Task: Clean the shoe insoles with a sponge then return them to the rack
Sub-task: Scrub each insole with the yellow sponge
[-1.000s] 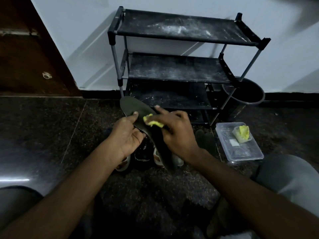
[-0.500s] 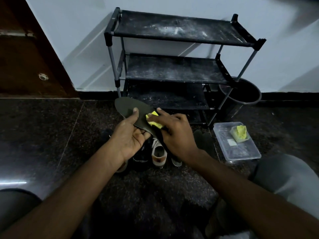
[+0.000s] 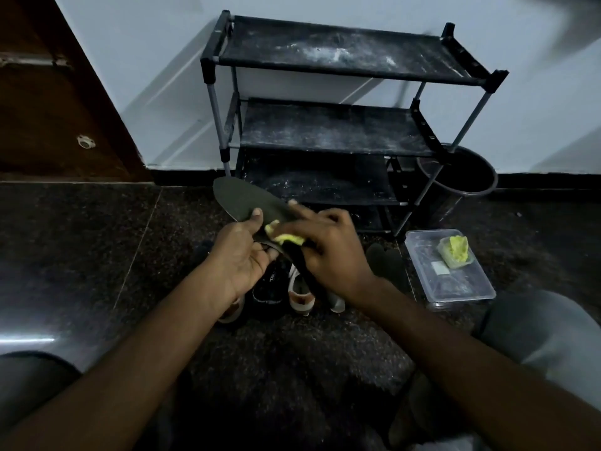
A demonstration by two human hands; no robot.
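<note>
The insole [image 3: 242, 203] sits in the air just above the shoes [image 3: 300, 288], in front of the rack [image 3: 325, 128]. Since a moment ago the sponge [image 3: 286, 237] has slid a little down its face toward me, so I judge I'm mid-scrub, nowhere near shelving. Its long axis runs diagonally: the rounded end points away and left toward the rack's leg, the other end drops under my right hand [image 3: 328, 252]. Those fingers are curled, pinching the sponge. My left hand [image 3: 240, 260] grips the insole, thumb on top.
</note>
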